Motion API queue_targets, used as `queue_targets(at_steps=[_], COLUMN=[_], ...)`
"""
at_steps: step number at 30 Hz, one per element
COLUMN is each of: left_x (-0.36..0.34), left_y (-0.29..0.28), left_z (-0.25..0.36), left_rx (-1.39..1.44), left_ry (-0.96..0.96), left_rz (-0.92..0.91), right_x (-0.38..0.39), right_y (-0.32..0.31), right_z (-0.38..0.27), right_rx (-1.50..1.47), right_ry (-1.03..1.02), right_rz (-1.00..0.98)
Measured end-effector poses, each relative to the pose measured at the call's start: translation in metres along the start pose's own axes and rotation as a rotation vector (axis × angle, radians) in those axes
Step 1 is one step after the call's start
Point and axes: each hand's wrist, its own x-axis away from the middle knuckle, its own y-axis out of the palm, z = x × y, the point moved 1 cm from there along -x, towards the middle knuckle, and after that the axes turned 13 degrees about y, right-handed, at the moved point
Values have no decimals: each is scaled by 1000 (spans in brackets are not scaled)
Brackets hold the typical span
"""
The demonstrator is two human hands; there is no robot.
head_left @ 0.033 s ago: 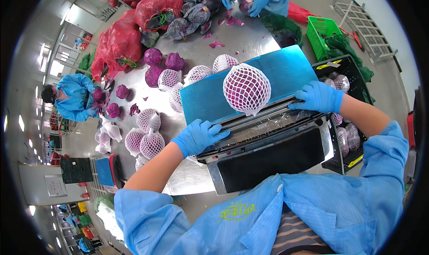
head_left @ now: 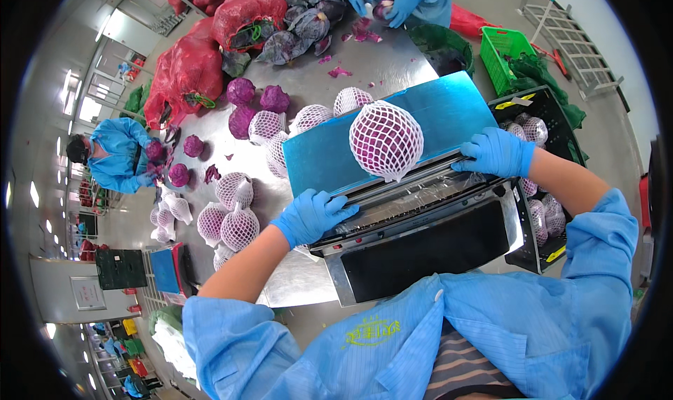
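Observation:
A red cabbage in a white foam net [head_left: 386, 140] rests on the blue plate [head_left: 449, 109] of a film-wrapping machine [head_left: 427, 242]. Clear cling film [head_left: 417, 198] stretches across the slot in front of the plate. At the slot's left end, my gloved left hand [head_left: 310, 218] has its fingers bent over the film's edge. My right hand [head_left: 499, 153], gloved too, is closed in the same way at the right end, thumb below the fingers. The film between my fingertips is mostly hidden.
Netted cabbages [head_left: 239, 228] and bare red cabbages [head_left: 241, 91] lie left of the machine on the steel table [head_left: 294, 277]. A black crate [head_left: 522, 256] of wrapped cabbages stands at right. Red mesh sacks [head_left: 184, 74] are at far left. Two other people work nearby.
Across the table, the other person's hands have shifted slightly around a cabbage. My own hands and the netted cabbage have stayed almost in place.

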Motion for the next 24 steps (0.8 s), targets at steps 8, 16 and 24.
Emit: queue_targets(at_steps=[8,16,24], left_x=[61,19,-77], left_y=[-134,-204,-8], left_z=[134,20,-92], left_rx=[67,660,1457], left_ry=[-453,-1067,-854], left_rz=[250,997,1027], right_x=[117,32,-104], right_y=[-119,-160,-9], right_z=[-83,-36,-1], right_rx=[-882,-1376,-441], right_ry=[811,734,460], right_rz=[224,1172,-35])
